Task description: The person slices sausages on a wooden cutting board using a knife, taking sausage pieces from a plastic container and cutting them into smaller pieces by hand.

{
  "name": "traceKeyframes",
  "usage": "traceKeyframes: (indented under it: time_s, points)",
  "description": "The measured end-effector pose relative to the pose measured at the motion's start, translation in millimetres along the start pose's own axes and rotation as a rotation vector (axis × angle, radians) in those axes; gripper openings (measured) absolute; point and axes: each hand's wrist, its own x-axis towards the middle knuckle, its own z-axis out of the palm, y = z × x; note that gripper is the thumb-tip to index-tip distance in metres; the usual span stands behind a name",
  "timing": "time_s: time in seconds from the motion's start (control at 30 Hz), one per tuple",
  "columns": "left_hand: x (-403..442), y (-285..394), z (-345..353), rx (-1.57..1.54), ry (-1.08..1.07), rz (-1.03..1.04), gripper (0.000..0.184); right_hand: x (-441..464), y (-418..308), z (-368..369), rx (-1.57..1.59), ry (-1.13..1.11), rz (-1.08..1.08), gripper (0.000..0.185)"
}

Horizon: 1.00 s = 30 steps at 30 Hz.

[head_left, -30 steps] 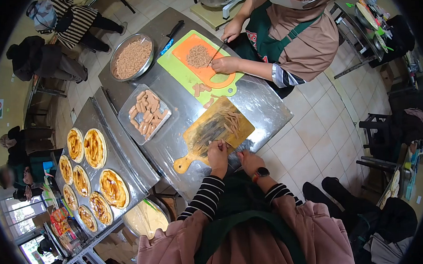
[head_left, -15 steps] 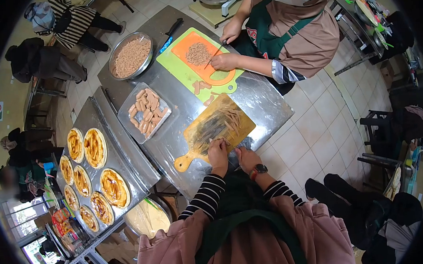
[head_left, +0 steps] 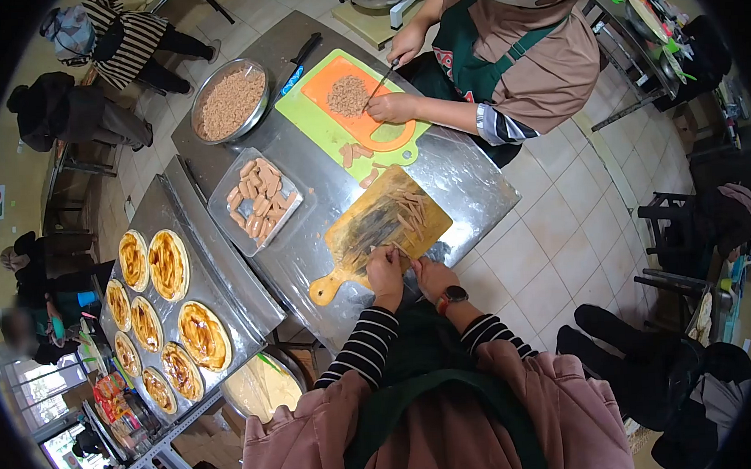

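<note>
On the metal table lies a wooden cutting board [head_left: 359, 235] with thin sausage strips [head_left: 411, 213] near its right end. My left hand [head_left: 384, 272] rests at the board's near edge, fingers pinched on a small sausage piece. My right hand [head_left: 435, 278], with a watch at the wrist, is closed beside it around a knife that is mostly hidden. A clear tub of sausages [head_left: 263, 198] stands left of the board. Beyond the board, a co-worker's hands cut on an orange board [head_left: 360, 95] laid over a green board [head_left: 310, 110], with chopped bits on it.
A steel bowl of chopped filling [head_left: 231, 102] and a black-handled knife [head_left: 300, 64] are at the table's far side. Topped dough rounds [head_left: 202, 335] lie on a metal surface at left. A co-worker [head_left: 519, 65] sits across the table; other people are around the room.
My right hand has moved slightly up and left, closer to my left hand. The co-worker's knife has tilted more upright. A person at lower right has shifted.
</note>
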Motion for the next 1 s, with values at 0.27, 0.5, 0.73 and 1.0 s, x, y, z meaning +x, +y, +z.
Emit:
traceKeyframes:
  time_s: [0.27,0.5,0.73,1.0]
  points:
    - [1,-4,-1,-0.069,-0.045,-0.043,0.008,-15,13,-8,-0.083,0.053,-0.026,0.041]
    - [0,-7,-2,-0.041,0.006,0.048,0.008,-10,1,-5,-0.039,0.041,-0.023,0.044]
    - [2,-10,-1,-0.011,-0.016,0.015,0.008,-10,-2,-5,-0.007,-0.057,0.029,0.048]
    - [2,-7,0,0.010,-0.012,0.000,0.007,-2,-2,1,-0.008,-0.066,0.040,0.046]
